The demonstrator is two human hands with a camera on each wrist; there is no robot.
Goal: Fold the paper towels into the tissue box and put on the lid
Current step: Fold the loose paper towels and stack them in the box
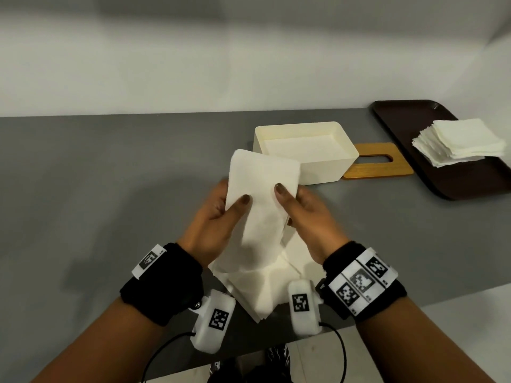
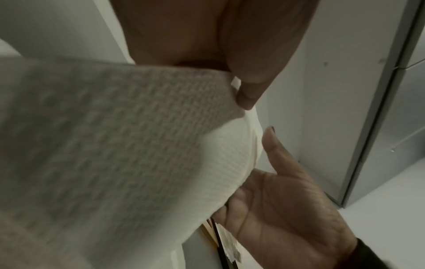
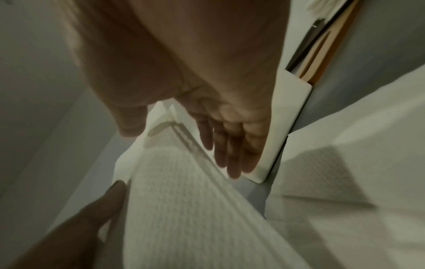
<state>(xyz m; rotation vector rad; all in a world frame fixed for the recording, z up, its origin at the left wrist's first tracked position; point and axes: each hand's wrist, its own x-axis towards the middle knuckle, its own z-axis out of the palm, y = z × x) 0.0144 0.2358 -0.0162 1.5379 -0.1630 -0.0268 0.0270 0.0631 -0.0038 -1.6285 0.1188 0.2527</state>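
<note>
Both hands hold one folded white paper towel (image 1: 262, 194) up over the grey table, just in front of the open cream tissue box (image 1: 326, 167). My left hand (image 1: 215, 219) pinches the towel's left edge, thumb on top and fingers behind. My right hand (image 1: 307, 214) pinches the right edge the same way. In the left wrist view the thumb (image 2: 248, 87) presses into the textured towel (image 2: 115, 145). The right wrist view shows straight fingers (image 3: 225, 154) beside the towel (image 3: 184, 209). The wooden lid (image 1: 387, 167), with a slot, lies flat to the right of the box.
More white towels (image 1: 265, 288) lie spread on the table under my wrists, at the front edge. A dark brown tray (image 1: 470, 181) at the far right carries a stack of folded towels (image 1: 464, 142). A pale wall runs behind the table.
</note>
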